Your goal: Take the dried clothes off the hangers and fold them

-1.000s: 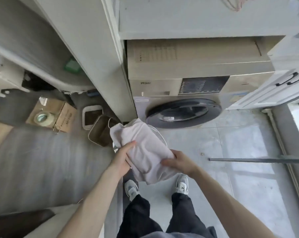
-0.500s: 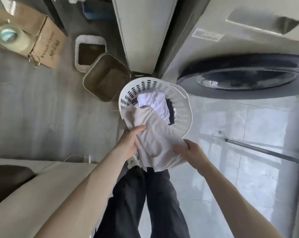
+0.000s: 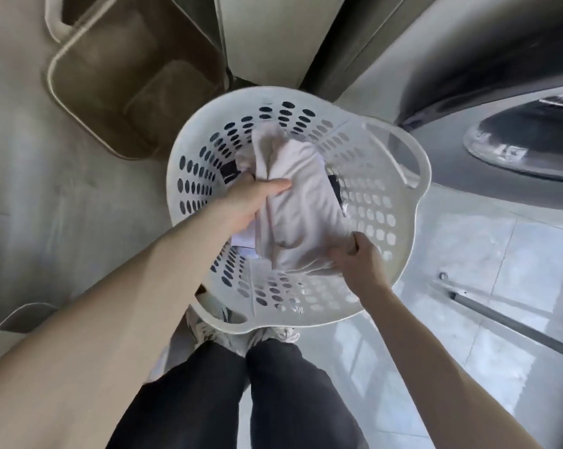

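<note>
Lowering folded cloth (image 3: 301, 202) into basket (image 3: 403, 254) (frame centre); left hand (image 3: 254, 202) and right hand (image 3: 354, 257) fingers pinching its ends; next, probably letting go.

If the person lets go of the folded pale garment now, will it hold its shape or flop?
Probably flop: the folded pale garment creases and sags between the left hand and right hand, so it looks soft. It seems light, likely settling onto the clothes inside the white basket and partly unfolding.
</note>
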